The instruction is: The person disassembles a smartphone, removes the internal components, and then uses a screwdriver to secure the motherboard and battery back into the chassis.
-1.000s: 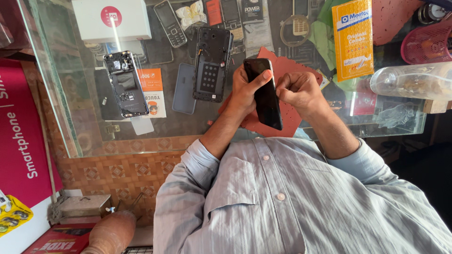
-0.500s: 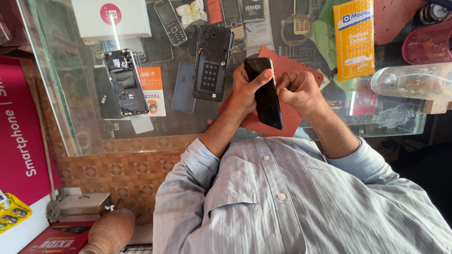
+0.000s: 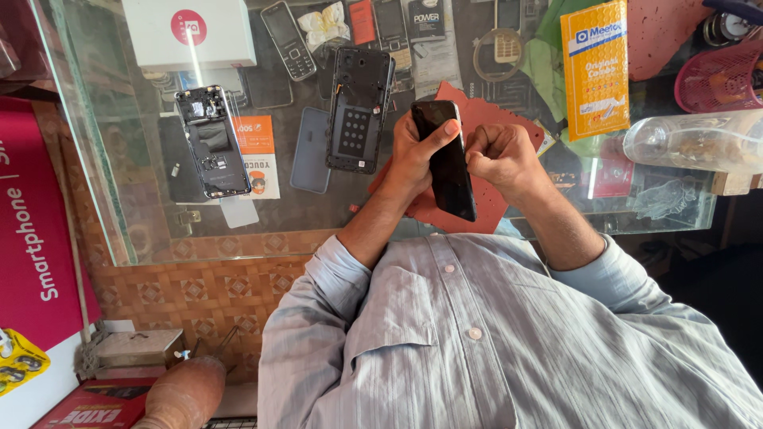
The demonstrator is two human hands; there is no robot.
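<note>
Black phone (image 3: 447,163) in left hand (image 3: 413,151) grip (right hand (image 3: 501,155) beside)

can't see far face of black phone (image 3: 447,159), left hand (image 3: 413,155) covers its upper edge. right hand (image 3: 501,159) fisted, fingertips hidden from me. plastic bottle (image 3: 699,141) cut by right edge. pink basket (image 3: 719,79) partly out of frame. parts under glass desk (image 3: 119,214) blurred by glare.
</note>
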